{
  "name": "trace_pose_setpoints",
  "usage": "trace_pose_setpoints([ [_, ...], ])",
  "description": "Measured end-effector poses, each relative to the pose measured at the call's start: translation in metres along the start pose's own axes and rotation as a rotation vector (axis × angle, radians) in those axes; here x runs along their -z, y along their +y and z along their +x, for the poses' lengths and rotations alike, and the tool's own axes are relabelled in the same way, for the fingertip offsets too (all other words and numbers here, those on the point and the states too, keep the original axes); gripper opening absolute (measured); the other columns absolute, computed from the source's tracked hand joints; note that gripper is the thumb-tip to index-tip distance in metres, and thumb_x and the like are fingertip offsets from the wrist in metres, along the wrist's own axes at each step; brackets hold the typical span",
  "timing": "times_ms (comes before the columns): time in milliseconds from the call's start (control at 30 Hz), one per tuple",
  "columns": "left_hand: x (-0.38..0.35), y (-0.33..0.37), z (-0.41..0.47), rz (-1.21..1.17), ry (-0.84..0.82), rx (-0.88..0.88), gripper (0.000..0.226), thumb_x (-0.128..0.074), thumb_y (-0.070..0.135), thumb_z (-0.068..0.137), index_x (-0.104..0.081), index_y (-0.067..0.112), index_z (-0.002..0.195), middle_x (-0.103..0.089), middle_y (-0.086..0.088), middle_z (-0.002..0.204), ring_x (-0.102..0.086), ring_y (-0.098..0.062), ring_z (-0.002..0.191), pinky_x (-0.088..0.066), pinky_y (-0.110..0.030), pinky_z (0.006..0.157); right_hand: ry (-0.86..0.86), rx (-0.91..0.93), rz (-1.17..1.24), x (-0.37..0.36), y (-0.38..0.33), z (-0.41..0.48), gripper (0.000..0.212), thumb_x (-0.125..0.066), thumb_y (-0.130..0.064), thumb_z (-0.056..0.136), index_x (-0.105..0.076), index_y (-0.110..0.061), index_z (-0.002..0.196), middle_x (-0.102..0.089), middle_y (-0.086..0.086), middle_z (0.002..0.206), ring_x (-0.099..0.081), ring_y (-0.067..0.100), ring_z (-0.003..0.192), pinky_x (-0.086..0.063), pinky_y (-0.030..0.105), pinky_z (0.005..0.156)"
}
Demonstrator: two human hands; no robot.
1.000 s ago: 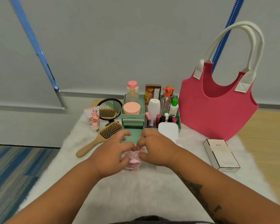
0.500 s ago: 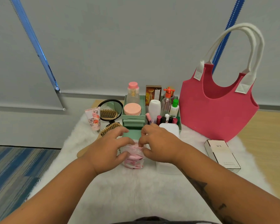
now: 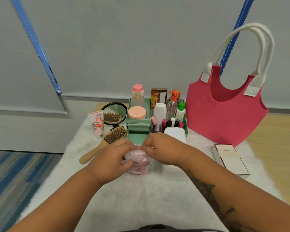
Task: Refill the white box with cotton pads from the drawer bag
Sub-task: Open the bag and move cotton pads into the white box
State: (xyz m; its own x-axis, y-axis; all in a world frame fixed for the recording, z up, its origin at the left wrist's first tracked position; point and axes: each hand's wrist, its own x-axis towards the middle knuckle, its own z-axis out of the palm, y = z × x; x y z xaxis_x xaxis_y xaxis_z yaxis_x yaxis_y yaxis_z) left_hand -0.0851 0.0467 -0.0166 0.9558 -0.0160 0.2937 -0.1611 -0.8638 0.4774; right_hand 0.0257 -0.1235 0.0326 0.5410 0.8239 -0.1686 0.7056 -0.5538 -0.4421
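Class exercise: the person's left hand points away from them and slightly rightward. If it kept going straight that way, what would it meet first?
The left hand already grips the clear plastic bag of pink cotton pads. Past that, probably the open drawer of the green plastic organiser, though depth is uncertain.

Hidden behind the hands

The hands (image 3: 136, 156) cover the bag's (image 3: 139, 166) top and the white box's (image 3: 172, 171) opening; its contents cannot be told.

Clear pink-printed bag of cotton pads (image 3: 139, 162) upright on fur rug, white box (image 3: 172, 171) just beside it
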Motion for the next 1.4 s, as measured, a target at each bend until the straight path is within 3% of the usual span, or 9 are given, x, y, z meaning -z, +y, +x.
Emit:
trace_pose_setpoints([
  [133, -0.005, 0.004, -0.001, -0.029, 0.025, 0.047, 0.053, -0.072, 0.024, 0.076, -0.058, 0.020, 0.127, -0.050, 0.014, 0.115, -0.054, -0.004, 0.101, -0.049, -0.016, 0.080, 0.029, -0.056, -0.053, -0.003, -0.003, 0.005, 0.029, -0.055, -0.026, 0.093, -0.071, -0.019, 0.116, -0.069, 0.006, 0.114, -0.063, 0.024, 0.103, -0.052, 0.040, 0.091],
  [267, -0.008, 0.010, -0.004, -0.071, 0.047, 0.058, 0.057, -0.073, 0.016, 0.075, -0.055, 0.019, 0.129, -0.045, 0.014, 0.116, -0.049, 0.001, 0.096, -0.043, -0.005, 0.078, -0.053, -0.041, -0.122, -0.004, -0.005, 0.010, 0.048, -0.071, -0.034, 0.082, -0.062, -0.024, 0.127, -0.066, 0.001, 0.123, -0.062, 0.021, 0.106, -0.050, 0.033, 0.088],
  [433, -0.016, 0.009, -0.004, -0.108, 0.050, 0.037, 0.059, -0.074, 0.014, 0.074, -0.054, 0.019, 0.129, -0.047, 0.009, 0.119, -0.046, 0.004, 0.103, -0.047, -0.014, 0.085, -0.069, 0.007, -0.259, -0.007, -0.014, 0.012, 0.048, -0.070, -0.026, 0.083, -0.061, -0.023, 0.129, -0.066, 0.006, 0.117, -0.063, 0.024, 0.100, -0.043, 0.028, 0.074],
  [567, -0.018, 0.005, -0.005, -0.119, 0.093, 0.057, 0.042, -0.073, 0.009, 0.069, -0.062, 0.024, 0.107, -0.037, 0.015, 0.117, -0.047, 0.000, 0.105, -0.049, -0.018, 0.081, -0.094, 0.008, -0.326, -0.009, -0.017, 0.014, 0.052, -0.071, -0.030, 0.081, -0.058, -0.021, 0.131, -0.059, 0.008, 0.115, -0.060, 0.026, 0.099, -0.043, 0.031, 0.072],
  [767, -0.022, 0.000, -0.007, -0.069, 0.030, 0.003, 0.016, -0.067, 0.009, 0.074, -0.068, 0.024, 0.078, -0.039, 0.008, 0.121, -0.042, -0.010, 0.120, -0.038, -0.022, 0.095, -0.083, -0.041, -0.340, -0.014, -0.015, 0.017, 0.044, -0.073, -0.033, 0.079, -0.066, -0.014, 0.118, -0.063, 0.008, 0.108, -0.061, 0.025, 0.089, -0.047, 0.032, 0.068],
  [1000, -0.023, -0.002, -0.004, -0.131, 0.057, 0.022, 0.019, -0.063, 0.010, 0.074, -0.064, 0.029, 0.078, -0.038, 0.010, 0.120, -0.035, 0.003, 0.122, -0.039, -0.020, 0.094, -0.012, 0.003, -0.289, -0.019, -0.016, 0.017, 0.044, -0.072, -0.031, 0.078, -0.064, -0.020, 0.120, -0.055, 0.007, 0.108, -0.057, 0.026, 0.089, -0.042, 0.033, 0.068],
  [1100, -0.023, 0.001, -0.004, -0.139, 0.030, 0.029, 0.020, -0.065, 0.008, 0.076, -0.068, 0.028, 0.079, -0.039, 0.009, 0.124, -0.037, -0.001, 0.123, -0.034, -0.015, 0.097, 0.007, 0.039, -0.293, -0.021, -0.015, 0.017, 0.041, -0.072, -0.031, 0.079, -0.066, -0.021, 0.119, -0.051, 0.006, 0.101, -0.055, 0.026, 0.093, -0.042, 0.033, 0.070],
  [1200, -0.019, -0.001, -0.005, -0.150, 0.031, 0.044, 0.017, -0.066, 0.011, 0.074, -0.067, 0.027, 0.077, -0.039, 0.008, 0.124, -0.039, -0.005, 0.123, -0.040, -0.023, 0.095, 0.049, 0.030, -0.206, -0.020, -0.012, 0.017, 0.036, -0.072, -0.029, 0.079, -0.068, -0.019, 0.113, -0.046, 0.001, 0.096, -0.049, 0.020, 0.085, -0.038, 0.030, 0.068],
  [1400, -0.014, -0.013, -0.005, -0.142, 0.052, 0.098, 0.017, -0.071, 0.010, 0.073, -0.068, 0.026, 0.080, -0.040, 0.008, 0.120, -0.041, -0.004, 0.120, -0.046, -0.028, 0.090, 0.083, -0.033, 0.059, -0.009, 0.000, 0.015, 0.032, -0.074, -0.025, 0.073, -0.071, -0.016, 0.104, -0.064, 0.003, 0.097, -0.061, 0.020, 0.084, -0.053, 0.032, 0.073],
])
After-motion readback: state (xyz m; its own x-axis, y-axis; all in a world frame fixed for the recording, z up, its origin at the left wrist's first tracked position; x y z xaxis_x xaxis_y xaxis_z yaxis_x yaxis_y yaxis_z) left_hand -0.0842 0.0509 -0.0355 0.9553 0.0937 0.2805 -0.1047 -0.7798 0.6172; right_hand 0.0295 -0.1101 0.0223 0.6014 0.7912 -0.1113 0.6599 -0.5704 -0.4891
